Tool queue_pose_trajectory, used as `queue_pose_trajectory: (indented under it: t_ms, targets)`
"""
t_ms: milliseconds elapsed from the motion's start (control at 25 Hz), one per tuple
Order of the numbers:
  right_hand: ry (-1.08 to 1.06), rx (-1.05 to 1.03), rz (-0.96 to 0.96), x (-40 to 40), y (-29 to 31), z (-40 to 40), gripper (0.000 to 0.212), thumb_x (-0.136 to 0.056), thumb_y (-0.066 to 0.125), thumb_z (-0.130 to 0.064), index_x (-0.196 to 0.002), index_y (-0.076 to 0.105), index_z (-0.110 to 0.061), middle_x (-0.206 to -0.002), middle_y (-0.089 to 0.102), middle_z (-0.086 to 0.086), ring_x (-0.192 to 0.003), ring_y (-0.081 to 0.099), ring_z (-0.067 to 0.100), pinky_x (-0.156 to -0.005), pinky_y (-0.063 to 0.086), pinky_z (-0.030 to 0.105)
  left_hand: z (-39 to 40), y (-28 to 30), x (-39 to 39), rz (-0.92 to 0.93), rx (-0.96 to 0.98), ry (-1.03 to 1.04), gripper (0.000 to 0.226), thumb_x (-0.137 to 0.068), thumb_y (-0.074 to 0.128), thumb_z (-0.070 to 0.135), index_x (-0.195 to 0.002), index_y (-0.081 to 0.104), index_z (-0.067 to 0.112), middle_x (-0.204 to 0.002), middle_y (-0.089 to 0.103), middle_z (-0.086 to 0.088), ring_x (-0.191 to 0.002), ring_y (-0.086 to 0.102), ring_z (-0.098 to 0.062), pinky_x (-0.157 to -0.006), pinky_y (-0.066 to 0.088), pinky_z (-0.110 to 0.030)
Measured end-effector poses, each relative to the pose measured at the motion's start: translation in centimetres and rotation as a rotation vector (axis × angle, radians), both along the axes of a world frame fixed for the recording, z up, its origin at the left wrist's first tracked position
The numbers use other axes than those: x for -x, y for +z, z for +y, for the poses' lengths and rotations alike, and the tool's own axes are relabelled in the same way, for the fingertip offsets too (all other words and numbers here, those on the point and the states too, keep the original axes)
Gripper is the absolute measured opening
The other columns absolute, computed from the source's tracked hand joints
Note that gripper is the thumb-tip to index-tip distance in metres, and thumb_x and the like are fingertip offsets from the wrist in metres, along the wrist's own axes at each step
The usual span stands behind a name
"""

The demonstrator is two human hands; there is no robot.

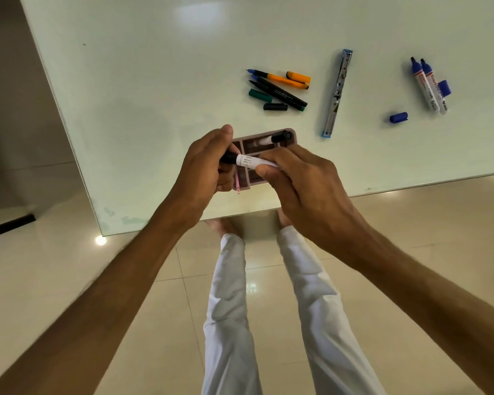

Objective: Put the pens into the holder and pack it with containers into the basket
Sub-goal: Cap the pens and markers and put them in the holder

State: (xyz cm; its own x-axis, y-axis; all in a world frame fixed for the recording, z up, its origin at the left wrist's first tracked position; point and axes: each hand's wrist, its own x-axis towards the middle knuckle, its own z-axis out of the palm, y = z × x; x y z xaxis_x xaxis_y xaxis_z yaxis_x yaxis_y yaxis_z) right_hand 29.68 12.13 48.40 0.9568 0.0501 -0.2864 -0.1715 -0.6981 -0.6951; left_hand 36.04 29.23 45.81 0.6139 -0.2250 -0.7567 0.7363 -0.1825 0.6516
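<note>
White marker [250, 161]: gripped at its black cap by the left hand [204, 169], at its barrel by the right hand [303, 181]; held directly above the pink holder [265, 135] on the table [154, 95]; loose pens [277, 88] lie beyond.

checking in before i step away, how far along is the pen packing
Early. Done: one black-capped marker stands in the pink holder. In hand: the left hand and right hand hold a white marker over the holder, apparently capping it. Left: the felt-tip pens, two blue markers and loose caps lie on the table. No basket or containers in view.
</note>
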Motion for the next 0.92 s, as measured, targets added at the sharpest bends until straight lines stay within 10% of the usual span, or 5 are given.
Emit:
queue_pose_trajectory:
  t_ms: [400,640,920]
  targets:
    - [0.023,0.2,0.094,-0.8,-1.4,-1.1,0.042,-0.105,0.048,-0.051,-0.104,0.069,-0.015,-0.1,0.053,0.002,-0.089,0.045,0.016,-0.07,0.043,0.034,0.6,-1.8,-0.5,-0.079,-0.179,-0.304,0.05,-0.115,0.028,0.047,-0.103,0.062,0.012,-0.073,0.063,0.012,-0.061,0.057,-0.005,-0.06,0.046,-0.019]
    - [-0.484,0.097,0.177,-2.8,-0.7,-6.6,0.031,-0.101,0.064,-0.039,-0.115,0.069,-0.013,-0.09,0.074,-0.002,-0.078,0.07,0.007,-0.071,0.052,0.009,0.4,-4.8,-2.1,-0.558,-0.484,-0.457,0.024,-0.108,0.059,0.031,-0.128,0.062,0.02,-0.114,0.068,0.005,-0.09,0.065,-0.004,-0.074,0.05,-0.007]
    - [-0.523,-0.015,0.193,-0.2,-0.6,-6.7,0.034,-0.102,0.063,-0.04,-0.115,0.073,-0.01,-0.097,0.078,0.004,-0.086,0.075,0.017,-0.09,0.062,0.042,-4.5,-6.1,-2.5,-0.769,-0.571,-0.962,0.041,-0.103,0.065,0.041,-0.143,0.064,0.03,-0.145,0.061,-0.003,-0.13,0.055,-0.025,-0.103,0.047,-0.04]
